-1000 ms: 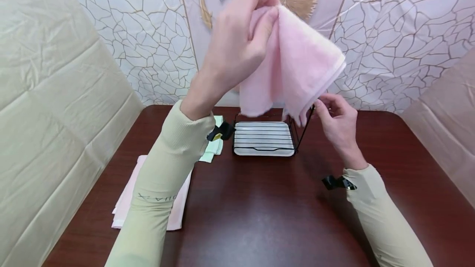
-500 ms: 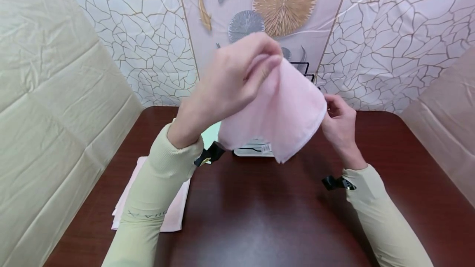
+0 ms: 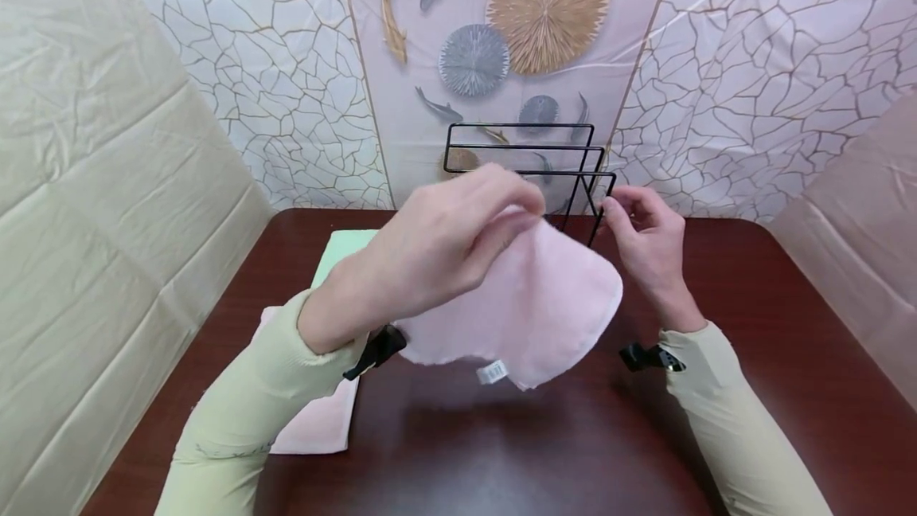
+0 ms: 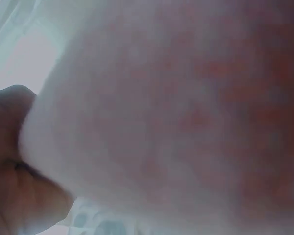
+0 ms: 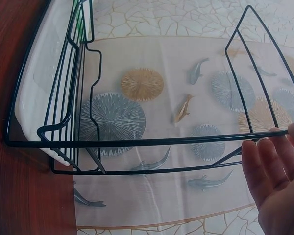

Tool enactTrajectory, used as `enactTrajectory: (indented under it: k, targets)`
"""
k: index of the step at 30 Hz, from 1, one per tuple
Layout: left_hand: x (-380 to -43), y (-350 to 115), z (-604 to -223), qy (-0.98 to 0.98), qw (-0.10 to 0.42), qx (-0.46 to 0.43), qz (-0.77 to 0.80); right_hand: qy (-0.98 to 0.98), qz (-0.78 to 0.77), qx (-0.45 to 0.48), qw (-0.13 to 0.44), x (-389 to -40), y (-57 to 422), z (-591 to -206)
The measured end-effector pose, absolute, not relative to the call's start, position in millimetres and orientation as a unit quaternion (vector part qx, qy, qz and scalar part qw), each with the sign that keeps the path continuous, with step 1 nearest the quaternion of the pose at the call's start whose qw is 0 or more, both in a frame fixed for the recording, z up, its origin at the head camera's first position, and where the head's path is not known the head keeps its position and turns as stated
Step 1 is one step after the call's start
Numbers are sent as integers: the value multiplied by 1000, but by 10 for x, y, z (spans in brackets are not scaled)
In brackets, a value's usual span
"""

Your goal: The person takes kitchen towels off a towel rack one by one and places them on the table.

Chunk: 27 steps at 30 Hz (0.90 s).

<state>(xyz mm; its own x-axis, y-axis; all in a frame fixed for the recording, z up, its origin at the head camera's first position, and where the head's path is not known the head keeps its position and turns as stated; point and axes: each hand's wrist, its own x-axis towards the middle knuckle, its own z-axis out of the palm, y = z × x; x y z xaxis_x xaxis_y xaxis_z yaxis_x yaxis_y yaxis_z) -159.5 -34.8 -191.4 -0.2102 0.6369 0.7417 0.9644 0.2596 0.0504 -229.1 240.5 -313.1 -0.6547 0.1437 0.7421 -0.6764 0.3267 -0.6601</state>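
My left hand [image 3: 444, 241] pinches a pink towel [image 3: 530, 309] by its upper edge. The towel hangs spread above the table, a small white label [image 3: 493, 373] at its lower edge. In the left wrist view the towel [image 4: 152, 112] blurs across most of the picture. A black wire rack [image 3: 526, 125] stands at the back, its lower part hidden behind the towel in the head view. My right hand [image 3: 648, 245] pinches the rack's right side wire; the right wrist view has the fingers against this bar. A white tray [image 5: 36, 88] sits at the rack's base.
On the left of the brown table [image 3: 487, 468] lies a folded pink towel [image 3: 318, 424], partly under my left forearm. Behind it a green cloth [image 3: 337, 249] is partly covered by my hand. A patterned cloth wall [image 3: 286, 86] stands behind the table.
My left hand has come down and slightly left with the pink towel, away from the rack's top. The rack's upper bars now show. My right hand stays on the rack.
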Motion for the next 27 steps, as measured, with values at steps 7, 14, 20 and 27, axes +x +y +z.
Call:
enactTrajectory:
  k: [7, 14, 20, 27]
  targets:
    - [-1391, -440, -2165, -744, 270, -564, -235, -717, 558, 199, 368, -2269, 2384, -3117]
    - [-1171, -614, -2312, -722, 274, -594, -226, -710, 569, 202, 363, -2270, 2390, -3130]
    - [-1153, -806, -2620, -745, 244, -567, -253, -692, 592, 207, 357, -2316, 2402, -3163]
    - [-1538, -986, -3314, -834, 134, -460, -273, -694, 596, 198, 353, -2338, 2438, -3176]
